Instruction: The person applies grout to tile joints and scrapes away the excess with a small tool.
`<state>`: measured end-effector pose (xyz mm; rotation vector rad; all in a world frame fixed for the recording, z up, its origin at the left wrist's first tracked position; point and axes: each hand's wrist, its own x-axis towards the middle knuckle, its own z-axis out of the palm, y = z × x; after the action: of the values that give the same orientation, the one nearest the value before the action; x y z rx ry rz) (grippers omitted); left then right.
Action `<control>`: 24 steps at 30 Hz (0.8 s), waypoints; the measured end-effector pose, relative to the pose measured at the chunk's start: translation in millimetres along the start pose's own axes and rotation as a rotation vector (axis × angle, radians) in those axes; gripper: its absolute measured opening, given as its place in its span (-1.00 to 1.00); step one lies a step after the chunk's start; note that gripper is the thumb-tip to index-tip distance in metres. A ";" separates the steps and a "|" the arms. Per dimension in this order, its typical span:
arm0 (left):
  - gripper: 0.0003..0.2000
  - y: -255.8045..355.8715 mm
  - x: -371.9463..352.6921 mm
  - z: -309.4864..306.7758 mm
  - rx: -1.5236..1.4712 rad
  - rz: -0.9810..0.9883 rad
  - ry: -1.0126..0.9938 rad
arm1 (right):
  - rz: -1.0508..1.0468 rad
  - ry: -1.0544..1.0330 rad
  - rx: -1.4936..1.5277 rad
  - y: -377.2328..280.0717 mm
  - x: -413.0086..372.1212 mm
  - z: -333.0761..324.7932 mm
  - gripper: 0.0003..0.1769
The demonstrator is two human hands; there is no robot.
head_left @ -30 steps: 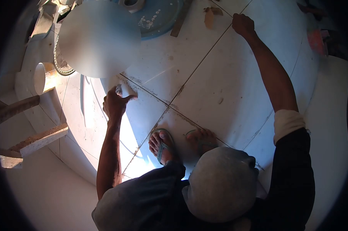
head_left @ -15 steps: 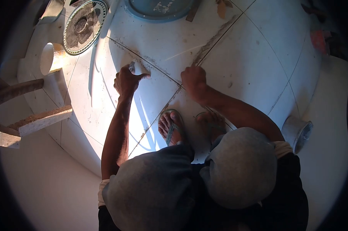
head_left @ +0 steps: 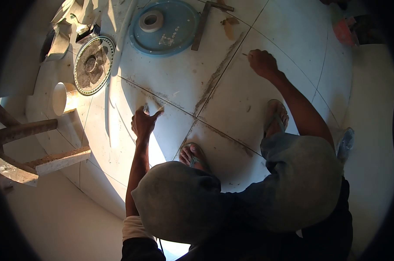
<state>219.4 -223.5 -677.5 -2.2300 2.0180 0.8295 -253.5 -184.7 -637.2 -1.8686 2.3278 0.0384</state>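
Note:
My left hand (head_left: 143, 122) is over the white floor tiles with its fingers curled and the thumb out to the side. A small pale piece pokes up from its fingers, too small to name. Farther to the right, my right hand (head_left: 263, 64) is closed around a thin dark stick-like tool (head_left: 245, 54), whose tip points left. Most of that tool is hidden in the fist. Between the hands, dark loose dirt (head_left: 208, 89) lies along the tile joints (head_left: 195, 116).
A blue round lid (head_left: 175, 32) bears a roll of tape (head_left: 151, 21); a metal square (head_left: 201, 28) lies beside it. At left are a dirty round lid (head_left: 92, 65), a white tub (head_left: 64, 98) and a wooden stool (head_left: 60, 161). A clear container (head_left: 346, 141) stands at right.
My right hand has moved up and right, away from the joint crossing, and the thin tool now shows. My right foot has stepped out to the right. The view has shifted.

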 end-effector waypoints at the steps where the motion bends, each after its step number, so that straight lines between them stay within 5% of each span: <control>1: -0.40 -5.1 -1.0 1.9 -0.044 0.045 0.007 | 0.130 0.037 0.023 34.8 15.6 0.8 -0.69; 5: -0.61 1.0 -32.2 -2.1 -0.333 0.219 -0.049 | 0.155 0.036 0.016 120.0 97.3 1.1 -0.64; 9: -0.76 10.8 -112.7 8.1 -0.747 -0.040 -0.480 | -0.070 0.124 0.000 115.6 181.5 23.5 -0.67; 13: -0.76 20.8 -186.0 21.0 -0.846 -0.205 -0.710 | -0.242 0.201 -0.018 85.2 240.8 42.8 -0.60; 19: -0.72 101.9 -202.4 6.7 -0.946 -0.339 -0.736 | -0.445 0.311 0.125 129.1 198.1 39.7 -0.79; 24: -0.67 200.3 -190.3 -13.1 -1.008 -0.263 -0.769 | -0.314 0.003 0.066 241.7 73.8 28.6 -0.90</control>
<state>33.7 -86.0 -525.5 -1.8305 0.9807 2.5220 -500.9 -199.4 -694.3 -2.1749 1.9831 -0.0778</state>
